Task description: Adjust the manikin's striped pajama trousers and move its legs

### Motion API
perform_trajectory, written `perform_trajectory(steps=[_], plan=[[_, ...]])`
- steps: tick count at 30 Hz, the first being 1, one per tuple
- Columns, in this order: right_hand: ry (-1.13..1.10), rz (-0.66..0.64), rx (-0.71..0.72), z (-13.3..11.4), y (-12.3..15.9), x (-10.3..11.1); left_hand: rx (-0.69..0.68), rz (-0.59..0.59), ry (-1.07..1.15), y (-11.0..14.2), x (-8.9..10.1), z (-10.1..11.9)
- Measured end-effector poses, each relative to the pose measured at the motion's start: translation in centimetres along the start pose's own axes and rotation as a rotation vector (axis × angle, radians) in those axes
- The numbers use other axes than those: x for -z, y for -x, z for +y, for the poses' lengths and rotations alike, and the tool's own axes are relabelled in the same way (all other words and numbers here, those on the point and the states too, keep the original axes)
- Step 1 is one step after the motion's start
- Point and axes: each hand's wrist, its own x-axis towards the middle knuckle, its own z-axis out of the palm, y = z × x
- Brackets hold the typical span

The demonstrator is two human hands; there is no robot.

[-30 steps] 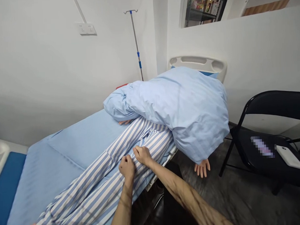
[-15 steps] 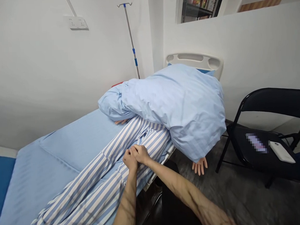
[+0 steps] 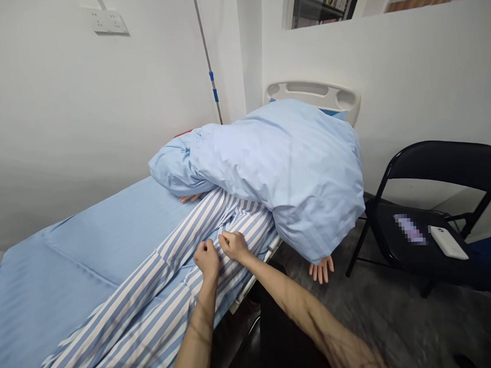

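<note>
A manikin in blue-and-white striped trousers (image 3: 160, 285) lies on a hospital bed (image 3: 89, 250). A light blue quilt (image 3: 285, 166) is bunched over its upper body. One manikin hand (image 3: 321, 268) hangs off the bed's near side, another (image 3: 189, 198) rests on the sheet. My left hand (image 3: 207, 258) and my right hand (image 3: 233, 244) are side by side on the thigh of the trousers, both closed and pinching the striped cloth.
A black folding chair (image 3: 433, 197) stands to the right of the bed, with a white device (image 3: 448, 242) on its seat. An IV pole (image 3: 206, 61) rises by the wall behind the bed. The white headboard (image 3: 312, 91) is against the far wall.
My hands came together on the trousers, then drew slightly apart, still gripping the cloth. The view has shifted a little to the right and down.
</note>
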Motion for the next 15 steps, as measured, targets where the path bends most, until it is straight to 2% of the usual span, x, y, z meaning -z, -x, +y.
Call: perform_trajectory(steps=[6,10,15], plan=[[-0.08,0.024,-0.075,-0.1,-0.4,0.4,0.008,0.006,0.16,0.1,-2.0,2.5],[-0.137,0.047,-0.074,0.0,-0.3,0.3,0.027,-0.067,0.041,1.0,-2.7,2.1],[-0.19,-0.045,-0.025,0.1,-1.0,1.7,-0.01,-0.111,-0.028,1.2,-2.9,1.4]])
